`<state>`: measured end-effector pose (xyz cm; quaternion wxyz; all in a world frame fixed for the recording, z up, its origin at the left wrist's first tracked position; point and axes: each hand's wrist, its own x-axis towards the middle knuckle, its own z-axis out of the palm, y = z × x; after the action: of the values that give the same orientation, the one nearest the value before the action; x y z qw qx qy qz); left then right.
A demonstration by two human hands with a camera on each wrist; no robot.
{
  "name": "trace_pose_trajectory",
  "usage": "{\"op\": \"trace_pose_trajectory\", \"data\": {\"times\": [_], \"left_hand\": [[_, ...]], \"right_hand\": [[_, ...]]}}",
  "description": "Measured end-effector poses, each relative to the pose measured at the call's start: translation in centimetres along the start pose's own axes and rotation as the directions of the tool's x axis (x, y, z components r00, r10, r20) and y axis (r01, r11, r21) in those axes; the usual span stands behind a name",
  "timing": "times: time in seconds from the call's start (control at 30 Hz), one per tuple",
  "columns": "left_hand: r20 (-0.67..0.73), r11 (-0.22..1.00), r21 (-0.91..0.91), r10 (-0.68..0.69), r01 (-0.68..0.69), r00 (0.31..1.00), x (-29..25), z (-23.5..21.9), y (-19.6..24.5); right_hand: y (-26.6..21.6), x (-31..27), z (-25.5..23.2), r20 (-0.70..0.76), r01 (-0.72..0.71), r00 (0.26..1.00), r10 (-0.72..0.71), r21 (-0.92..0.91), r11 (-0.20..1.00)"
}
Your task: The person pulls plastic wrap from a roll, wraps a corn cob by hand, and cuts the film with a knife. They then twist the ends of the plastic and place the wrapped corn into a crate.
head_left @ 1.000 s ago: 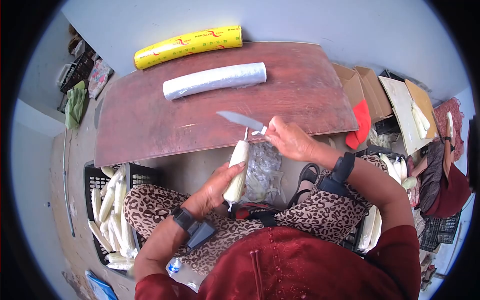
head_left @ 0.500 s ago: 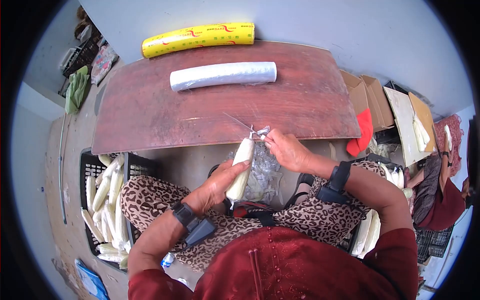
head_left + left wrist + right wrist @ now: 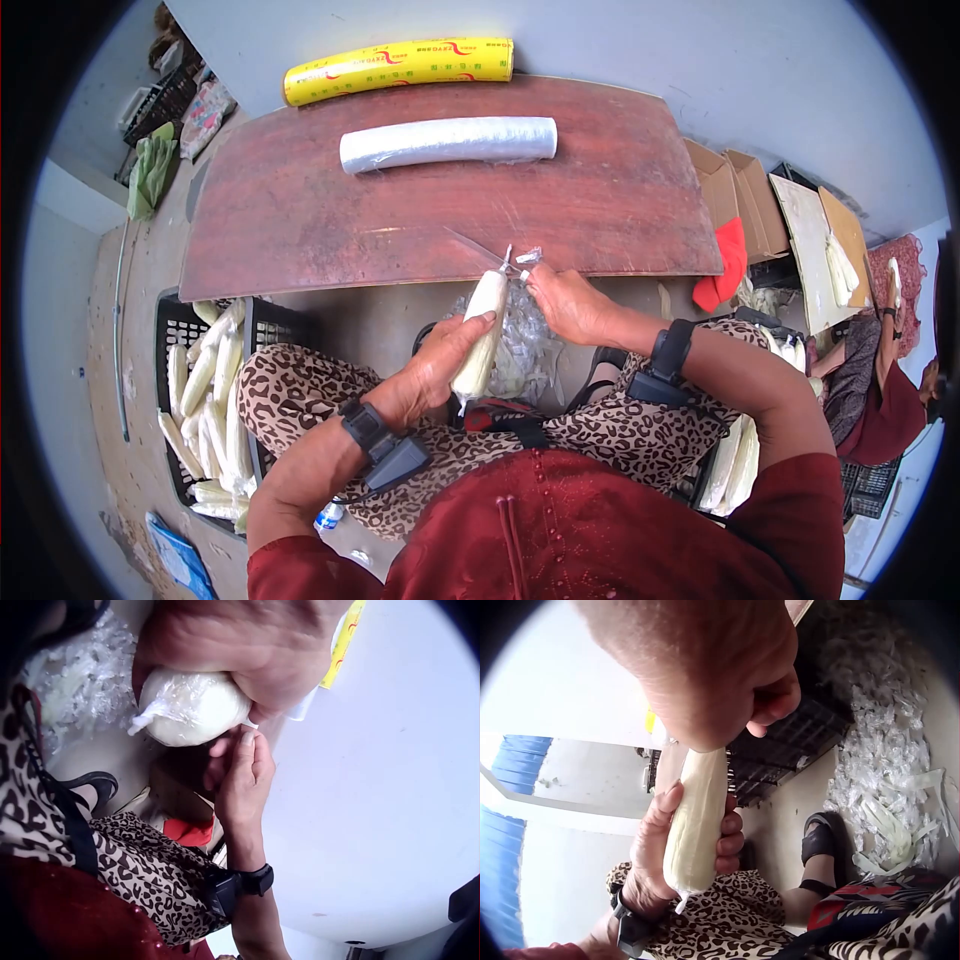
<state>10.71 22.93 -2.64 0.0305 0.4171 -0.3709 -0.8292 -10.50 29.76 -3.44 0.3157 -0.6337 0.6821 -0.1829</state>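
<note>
My left hand [image 3: 430,368] grips a pale, film-wrapped corn cob [image 3: 482,335], held slanting upright in front of the table's near edge. Its upper end tapers into a twisted film tail. My right hand [image 3: 575,305] pinches the white handle of a knife [image 3: 478,246], whose thin blade lies across that tail. In the left wrist view the cob's lower end [image 3: 191,712] shows a knotted film tip. The right wrist view shows left fingers [image 3: 730,844] curled round the cob [image 3: 696,825]; the knife is hidden there behind my right hand [image 3: 705,675].
On the red-brown table [image 3: 280,225] lie a clear film roll [image 3: 450,142] and a yellow roll [image 3: 400,72]. A black crate [image 3: 256,345] of wrapped cobs stands left. Film scraps [image 3: 525,340] lie on the floor below. Another person [image 3: 885,400] is at the far right.
The knife has come down and left onto the film tail, its blade turned edge-on. My right hand has lowered with it, while my left still grips the cob.
</note>
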Motion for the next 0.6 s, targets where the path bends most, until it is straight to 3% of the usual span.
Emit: {"op": "trace_pose_trajectory", "data": {"times": [0.13, 0.23, 0.43, 0.53, 0.6], "left_hand": [[0.004, 1.0, -0.007, -0.004, 0.004, 1.0, -0.6, 0.1, 0.5], [0.011, 1.0, 0.015, -0.014, 0.014, 1.0, -0.7, -0.2, 0.7], [-0.009, 0.999, 0.033, -0.012, 0.012, 1.0, -0.6, -0.6, 0.4], [0.023, 0.999, 0.03, -0.017, 0.017, 1.0, -0.7, -0.8, 0.7], [0.049, 0.999, 0.031, -0.019, 0.017, 0.999, -0.8, -0.7, 1.0]], "right_hand": [[0.1, -0.9, -0.1, 0.002, 0.002, 1.0, -0.002, 0.013, 1.0], [-0.7, -2.1, -1.0, 0.042, -0.126, 0.991, 0.128, -0.043, 0.991], [-0.2, -5.2, -2.0, 0.007, -0.128, 0.992, 0.128, -0.059, 0.99], [-0.3, -6.5, -2.7, 0.051, -0.206, 0.975, 0.214, -0.129, 0.97], [0.2, -6.6, -2.8, 0.036, -0.167, 0.984, 0.173, -0.121, 0.978]]}}
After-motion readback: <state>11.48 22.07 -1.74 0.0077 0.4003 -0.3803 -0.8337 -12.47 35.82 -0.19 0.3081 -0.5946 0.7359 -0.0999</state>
